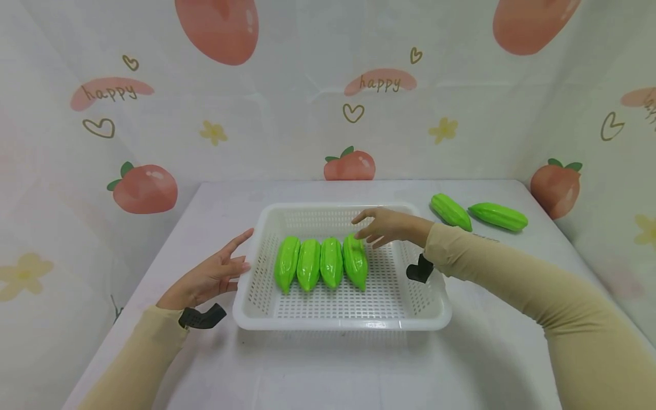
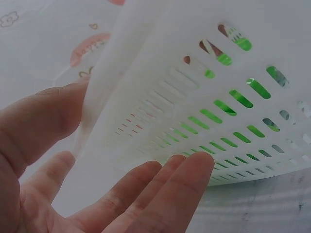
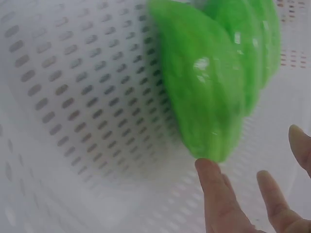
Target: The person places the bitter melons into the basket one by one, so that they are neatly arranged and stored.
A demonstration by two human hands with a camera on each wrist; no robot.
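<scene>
A white slotted plastic basket (image 1: 338,323) holds several glossy green ridged gourds (image 1: 308,265), lying side by side in a row. My left hand (image 1: 217,273) is at the basket's left wall, fingers spread; in the left wrist view the thumb (image 2: 43,121) reaches the rim and the other fingers lie along the slotted side. Over the basket, my right hand (image 1: 384,226) hovers with loosely bent fingers at the far end of the rightmost gourd (image 1: 356,265). In the right wrist view a fingertip is right at that gourd's end (image 3: 209,145), and nothing is gripped.
Two more green gourds lie on the white table (image 1: 318,376), behind and to the right of the basket: one gourd (image 1: 451,212) near the basket's corner, another gourd (image 1: 498,216) farther right. A printed cloth (image 1: 287,114) with fruit pictures hangs behind and at both sides.
</scene>
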